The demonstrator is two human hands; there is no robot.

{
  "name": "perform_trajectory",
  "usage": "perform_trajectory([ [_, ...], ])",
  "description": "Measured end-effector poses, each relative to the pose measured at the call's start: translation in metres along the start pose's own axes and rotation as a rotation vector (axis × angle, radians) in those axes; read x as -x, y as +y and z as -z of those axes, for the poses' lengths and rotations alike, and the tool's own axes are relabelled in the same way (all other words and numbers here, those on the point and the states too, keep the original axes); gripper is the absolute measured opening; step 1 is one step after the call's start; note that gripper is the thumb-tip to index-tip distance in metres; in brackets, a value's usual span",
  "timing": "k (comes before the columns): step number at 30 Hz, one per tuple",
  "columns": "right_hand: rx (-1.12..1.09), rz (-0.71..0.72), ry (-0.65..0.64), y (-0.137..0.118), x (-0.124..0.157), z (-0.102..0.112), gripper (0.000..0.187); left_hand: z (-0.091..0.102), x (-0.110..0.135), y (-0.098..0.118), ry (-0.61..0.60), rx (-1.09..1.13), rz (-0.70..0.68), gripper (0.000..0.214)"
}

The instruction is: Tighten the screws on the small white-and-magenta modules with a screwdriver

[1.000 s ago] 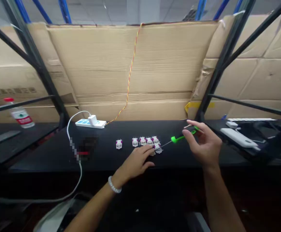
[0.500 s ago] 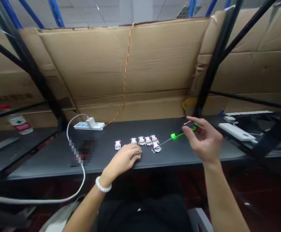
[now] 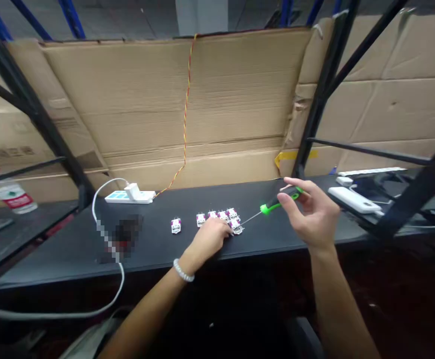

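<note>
Several small white-and-purple parts lie on the black tabletop (image 3: 153, 244): one stands apart (image 3: 176, 226) at the left, the others in a close row (image 3: 222, 215). In front of the row's right end sits another white-and-purple part (image 3: 236, 228). The fingers of my left hand (image 3: 212, 238) are closed at its left edge, partly hiding the grip. A screwdriver (image 3: 271, 206) with a black-and-green handle is held by my right hand (image 3: 314, 212), thumb and fingers round the handle's end. Its thin shaft slants down left, and the tip meets the front part.
A white power strip (image 3: 148, 197) with a plugged-in charger (image 3: 132, 191) stands at the back left. Its white cable (image 3: 122, 284) runs over the front edge. A cardboard wall (image 3: 235, 99) closes the back; black metal posts (image 3: 314, 114) flank both sides. A bottle (image 3: 15, 197) stands far left.
My left hand has moved right along the tabletop to the front part. My right hand still holds the screwdriver at that part. The whole view has shifted slightly.
</note>
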State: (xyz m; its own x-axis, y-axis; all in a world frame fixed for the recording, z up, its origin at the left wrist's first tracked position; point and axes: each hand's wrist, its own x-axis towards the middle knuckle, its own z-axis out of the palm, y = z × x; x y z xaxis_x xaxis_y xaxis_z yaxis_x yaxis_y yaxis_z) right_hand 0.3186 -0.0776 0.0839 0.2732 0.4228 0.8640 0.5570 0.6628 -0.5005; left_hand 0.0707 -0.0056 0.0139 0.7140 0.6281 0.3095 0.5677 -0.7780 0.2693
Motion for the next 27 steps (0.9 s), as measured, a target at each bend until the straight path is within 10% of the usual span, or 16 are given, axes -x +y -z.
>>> perform_trajectory([
  [27, 0.003, 0.002, -0.017, 0.001, 0.000, 0.002, 0.031, -0.004, 0.005, -0.015, -0.001, 0.080, -0.085, 0.036],
])
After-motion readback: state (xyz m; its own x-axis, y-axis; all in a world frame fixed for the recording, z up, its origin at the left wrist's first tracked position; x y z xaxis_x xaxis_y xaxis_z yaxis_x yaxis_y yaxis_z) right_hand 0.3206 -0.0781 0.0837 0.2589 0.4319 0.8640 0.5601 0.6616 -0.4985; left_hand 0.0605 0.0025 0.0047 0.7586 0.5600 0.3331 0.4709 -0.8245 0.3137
